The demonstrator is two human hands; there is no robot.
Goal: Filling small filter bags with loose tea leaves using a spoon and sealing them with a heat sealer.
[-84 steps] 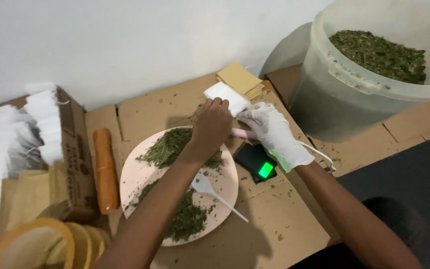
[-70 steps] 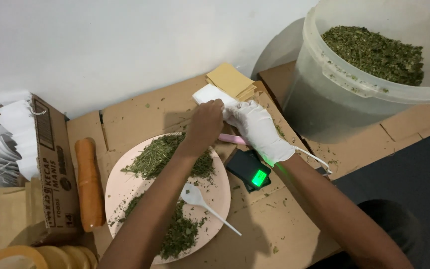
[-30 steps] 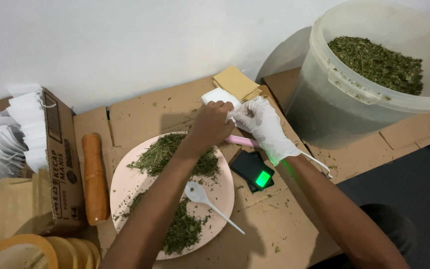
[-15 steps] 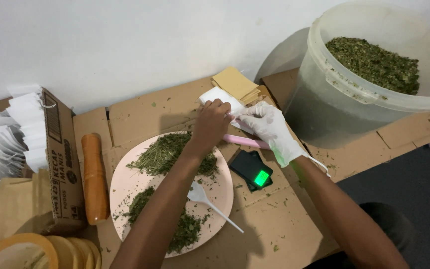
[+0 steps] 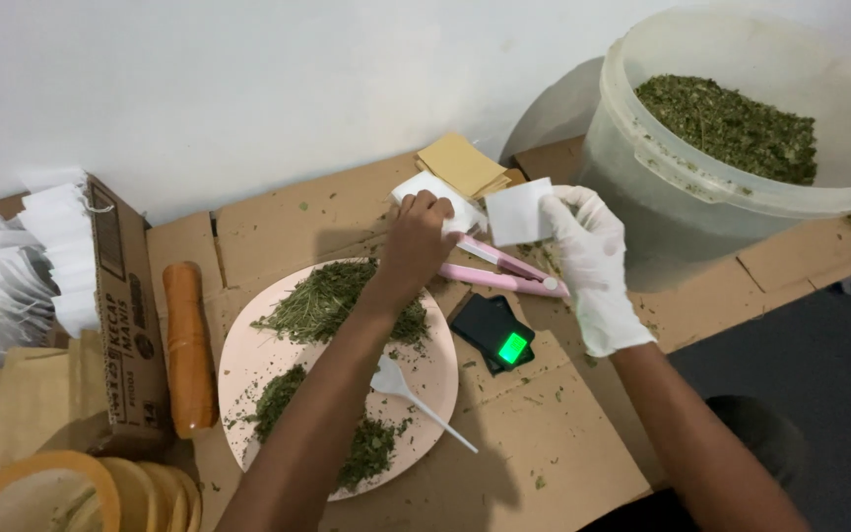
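Observation:
My right hand [image 5: 588, 258], in a white glove, pinches a small white paper bag [image 5: 518, 210] and holds it up above a pink handheld sealer [image 5: 504, 274]. My bare left hand [image 5: 416, 244] rests by the sealer's near end, its fingers closed on the edge of a stack of white bags [image 5: 437, 195]. Just below lies a pink plate [image 5: 435, 369] with piles of dried green herb and a white plastic fork [image 5: 416, 396]. A small black scale [image 5: 499, 333] with a lit green display sits beside the plate.
A big translucent bucket [image 5: 642, 187] of dried herb stands at the right. Tan envelopes [image 5: 460, 165] lie behind the white bags. An orange cylinder [image 5: 187, 345] and a cardboard box [image 5: 120, 315] of white bags are at the left; stacked yellow rings [image 5: 100, 488] at the bottom left.
My right hand has lifted a single white bag off the sealer area and raised it. The left hand stays on the stack of bags by the plate.

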